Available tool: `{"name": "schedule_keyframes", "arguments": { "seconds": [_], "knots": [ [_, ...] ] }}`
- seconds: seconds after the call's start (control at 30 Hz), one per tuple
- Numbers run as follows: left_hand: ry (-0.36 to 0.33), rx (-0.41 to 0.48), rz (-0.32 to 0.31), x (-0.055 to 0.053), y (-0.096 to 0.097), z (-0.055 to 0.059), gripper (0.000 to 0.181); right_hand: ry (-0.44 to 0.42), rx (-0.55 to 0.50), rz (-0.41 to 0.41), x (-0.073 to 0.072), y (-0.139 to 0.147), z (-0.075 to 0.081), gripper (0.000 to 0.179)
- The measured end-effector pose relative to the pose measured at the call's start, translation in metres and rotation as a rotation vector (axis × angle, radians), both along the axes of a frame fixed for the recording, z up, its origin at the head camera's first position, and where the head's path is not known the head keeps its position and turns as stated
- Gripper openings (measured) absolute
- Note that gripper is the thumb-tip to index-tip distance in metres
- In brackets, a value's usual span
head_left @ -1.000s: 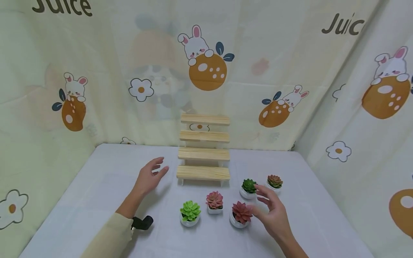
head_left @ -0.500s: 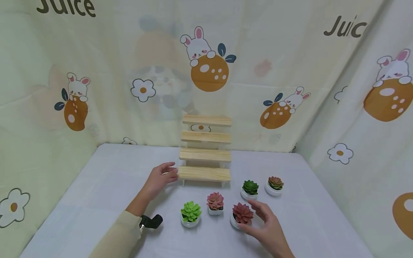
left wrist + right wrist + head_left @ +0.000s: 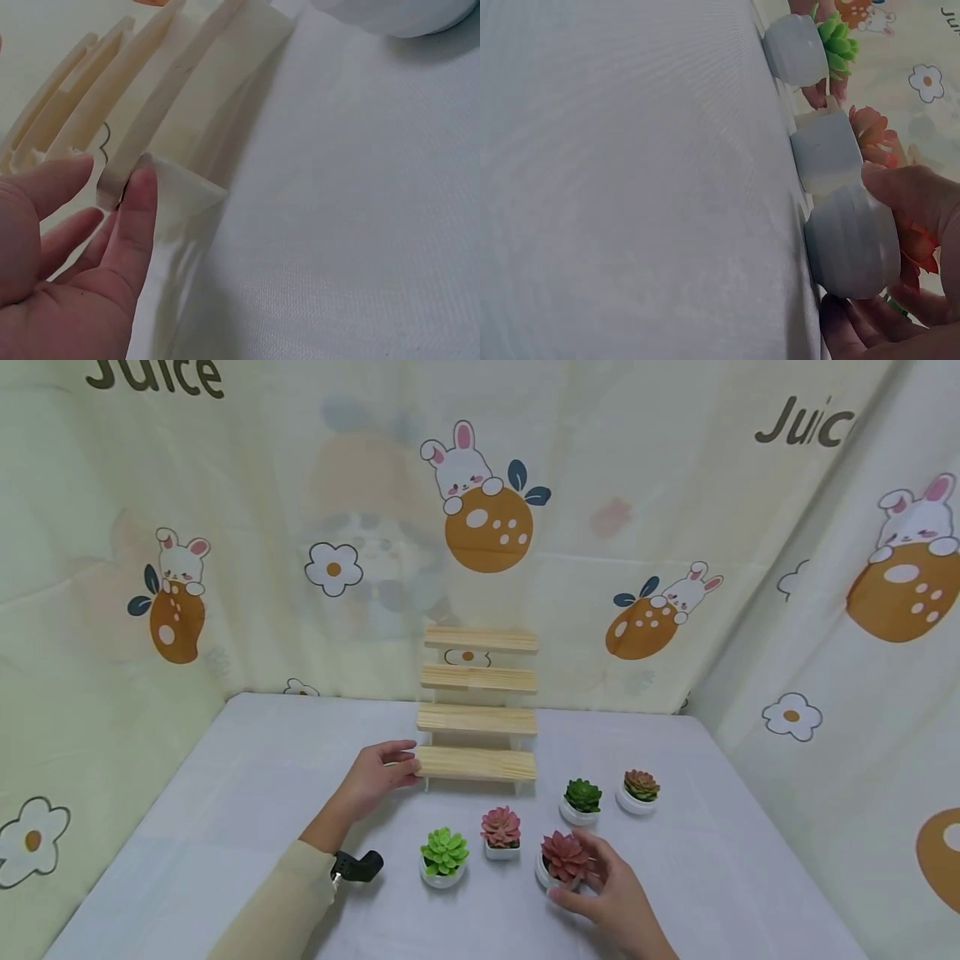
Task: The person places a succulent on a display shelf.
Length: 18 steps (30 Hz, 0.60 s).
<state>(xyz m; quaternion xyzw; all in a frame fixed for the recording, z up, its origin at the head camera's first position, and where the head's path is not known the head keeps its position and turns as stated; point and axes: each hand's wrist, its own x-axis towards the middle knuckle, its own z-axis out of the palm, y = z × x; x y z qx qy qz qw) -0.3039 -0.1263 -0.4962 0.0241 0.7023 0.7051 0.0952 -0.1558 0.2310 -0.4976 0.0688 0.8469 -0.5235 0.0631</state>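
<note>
The fingers of my left hand (image 3: pixel 378 777) bend around the left end of the lowest board of a four-step wooden display stand (image 3: pixel 476 763). In the left wrist view a fingertip touches that board (image 3: pixel 161 101), and the thumb lies close to its edge. On the right, my right hand (image 3: pixel 611 889) holds a dark red potted succulent (image 3: pixel 565 857) by its white round pot (image 3: pixel 855 240), thumb on one side and fingers on the other. The pot stands on the table. Left of it are a pink succulent (image 3: pixel 501 828) in a square pot and a bright green one (image 3: pixel 444 853).
Behind the red plant stand a dark green succulent (image 3: pixel 582 797) and a brownish one (image 3: pixel 641 788), both in white pots. A white cloth covers the table (image 3: pixel 247 785). A printed curtain (image 3: pixel 375 635) hangs at the back and sides.
My left hand has moved right to the stand's lowest board. The right hand has come down and closed around the red succulent's pot.
</note>
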Motion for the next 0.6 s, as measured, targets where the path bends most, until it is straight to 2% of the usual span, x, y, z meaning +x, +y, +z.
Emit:
{"name": "schedule_keyframes", "arguments": {
  "seconds": [0.37, 0.6],
  "knots": [
    [-0.013, 0.007, -0.017, -0.0036, 0.0013, -0.0025, 0.051, 0.006, 0.001, -0.028, -0.0049, -0.0005, -0.0036, 0.086],
    [-0.012, 0.043, -0.014, -0.0056, 0.0022, -0.0045, 0.052, 0.012, -0.036, -0.036, -0.0042, -0.001, -0.0027, 0.076]
  ]
}}
